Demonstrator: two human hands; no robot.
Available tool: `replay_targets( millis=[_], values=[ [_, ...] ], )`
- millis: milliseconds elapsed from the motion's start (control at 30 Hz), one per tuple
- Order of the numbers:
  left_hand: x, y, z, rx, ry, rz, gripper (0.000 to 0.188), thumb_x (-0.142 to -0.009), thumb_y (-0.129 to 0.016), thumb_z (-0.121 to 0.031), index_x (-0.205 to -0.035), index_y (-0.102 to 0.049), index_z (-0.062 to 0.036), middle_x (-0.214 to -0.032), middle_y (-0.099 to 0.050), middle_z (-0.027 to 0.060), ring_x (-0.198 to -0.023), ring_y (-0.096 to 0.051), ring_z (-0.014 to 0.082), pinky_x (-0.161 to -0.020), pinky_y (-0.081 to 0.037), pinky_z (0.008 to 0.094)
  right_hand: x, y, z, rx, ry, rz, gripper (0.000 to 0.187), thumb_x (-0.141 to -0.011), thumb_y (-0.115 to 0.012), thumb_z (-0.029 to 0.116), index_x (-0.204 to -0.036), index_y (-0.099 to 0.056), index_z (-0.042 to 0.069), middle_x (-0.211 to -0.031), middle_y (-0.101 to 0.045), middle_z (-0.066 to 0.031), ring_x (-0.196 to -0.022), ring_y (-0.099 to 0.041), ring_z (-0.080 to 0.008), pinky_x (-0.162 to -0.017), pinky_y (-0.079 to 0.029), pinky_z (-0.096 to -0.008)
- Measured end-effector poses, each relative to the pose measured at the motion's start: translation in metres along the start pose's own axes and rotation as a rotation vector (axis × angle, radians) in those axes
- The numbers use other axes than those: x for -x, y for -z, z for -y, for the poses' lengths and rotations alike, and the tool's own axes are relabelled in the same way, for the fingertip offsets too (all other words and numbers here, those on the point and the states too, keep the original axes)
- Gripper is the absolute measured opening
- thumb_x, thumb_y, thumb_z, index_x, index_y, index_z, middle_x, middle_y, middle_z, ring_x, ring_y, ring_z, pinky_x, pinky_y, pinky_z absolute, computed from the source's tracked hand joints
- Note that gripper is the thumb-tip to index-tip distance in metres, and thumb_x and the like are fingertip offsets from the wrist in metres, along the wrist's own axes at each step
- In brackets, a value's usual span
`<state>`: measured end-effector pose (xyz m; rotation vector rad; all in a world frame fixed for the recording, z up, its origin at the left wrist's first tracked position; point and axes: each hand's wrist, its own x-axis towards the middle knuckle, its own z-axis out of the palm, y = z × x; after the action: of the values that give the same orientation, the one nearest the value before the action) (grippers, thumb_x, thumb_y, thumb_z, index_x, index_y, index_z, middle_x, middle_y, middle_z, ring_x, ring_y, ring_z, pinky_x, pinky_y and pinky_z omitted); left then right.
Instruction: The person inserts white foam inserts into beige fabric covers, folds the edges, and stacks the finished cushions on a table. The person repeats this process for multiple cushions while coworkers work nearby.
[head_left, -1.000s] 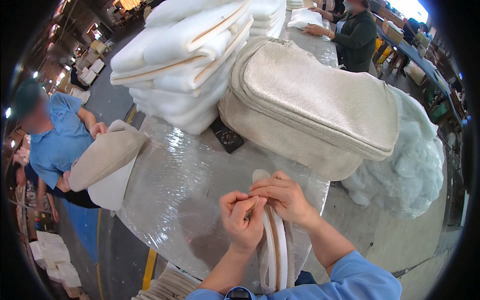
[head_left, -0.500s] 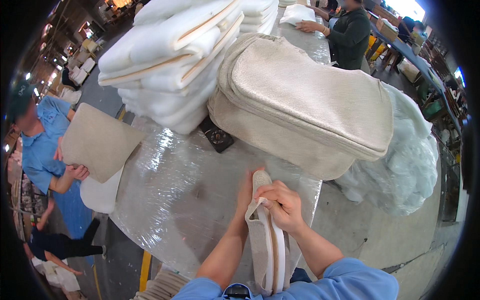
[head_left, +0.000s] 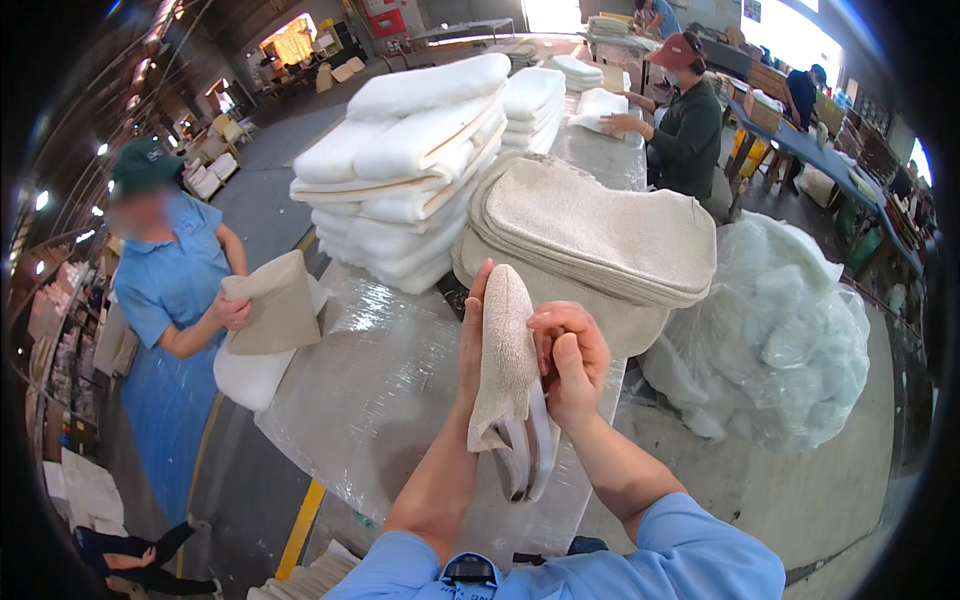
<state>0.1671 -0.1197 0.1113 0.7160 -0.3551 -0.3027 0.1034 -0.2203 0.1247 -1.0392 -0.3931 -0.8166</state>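
A beige woven cushion cover (head_left: 507,345) stands on edge in front of me, fitted over one end of a padded insert (head_left: 530,450). White layers with a darker strip between them show at the insert's lower end. My left hand (head_left: 474,345) lies long and flat along the cover's left side, supporting it. On the other side, my right hand (head_left: 575,365) has loosely curled fingers and a raised thumb, its fingertips by the cover's right edge. Nothing shows in that palm. Just beyond rises a stack of beige covers (head_left: 600,235).
Plastic film wraps the table (head_left: 370,400). White folded padding (head_left: 400,180) is piled at its far left. A big bag of clear plastic (head_left: 770,340) bulges on the right. One co-worker (head_left: 170,260) handles a beige cover at left; another (head_left: 685,125) works at the far end.
The cover and both hands have moved up and away from me. My right hand has let go of the cover's open edge, and the cover now encloses the insert's far end. My view has tilted up.
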Motion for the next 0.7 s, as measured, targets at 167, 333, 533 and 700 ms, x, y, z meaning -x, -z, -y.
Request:
replay_targets(
  millis=[167,333,533,700],
  values=[
    [0.042,-0.012,-0.03,-0.279,-0.041,-0.014,0.07,-0.119,-0.035,-0.049,-0.173,-0.021,-0.0076,-0.158,-0.047,0.0118,-0.138,-0.049,0.0202,-0.117,-0.04,0.0339,0.007,-0.015,0.041,-0.014,-0.381,0.023,0.036,-0.116,-0.053,0.031,-0.118,-0.069,-0.001,-0.1,-0.066,-0.005,-0.066,-0.049,-0.0046,-0.06,-0.037,-0.02],
    [0.092,-0.057,-0.056,-0.329,0.019,0.027,0.076,-0.119,-0.033,-0.047,-0.172,-0.009,0.0016,-0.171,-0.032,0.0163,-0.154,-0.036,0.0226,-0.126,-0.029,0.0332,-0.018,-0.033,0.088,0.361,-0.429,0.205,0.043,-0.116,-0.051,0.038,-0.118,-0.071,0.0,-0.099,-0.065,-0.0042,-0.087,-0.06,-0.0113,-0.08,-0.047,-0.0268],
    [0.144,-0.085,-0.069,-0.514,-0.035,-0.051,0.078,-0.12,-0.029,-0.048,-0.172,-0.003,0.0041,-0.172,-0.029,0.0193,-0.156,-0.035,0.0263,-0.127,-0.028,0.0362,0.033,-0.06,0.095,0.336,-0.308,0.035,0.048,-0.118,-0.042,0.042,-0.14,-0.062,0.005,-0.12,-0.058,-0.0032,-0.106,-0.05,-0.0128,-0.098,-0.043,-0.0288],
    [0.179,-0.082,-0.092,-0.621,-0.048,-0.014,0.096,-0.112,-0.049,-0.054,-0.17,-0.004,0.0069,-0.17,-0.031,0.0217,-0.153,-0.039,0.0279,-0.125,-0.032,0.0397,0.051,-0.06,0.103,0.241,-0.364,0.158,0.046,-0.118,-0.043,0.039,-0.139,-0.064,0.004,-0.136,-0.058,-0.0067,-0.119,-0.053,-0.0174,-0.102,-0.045,-0.0352]
  ],
)
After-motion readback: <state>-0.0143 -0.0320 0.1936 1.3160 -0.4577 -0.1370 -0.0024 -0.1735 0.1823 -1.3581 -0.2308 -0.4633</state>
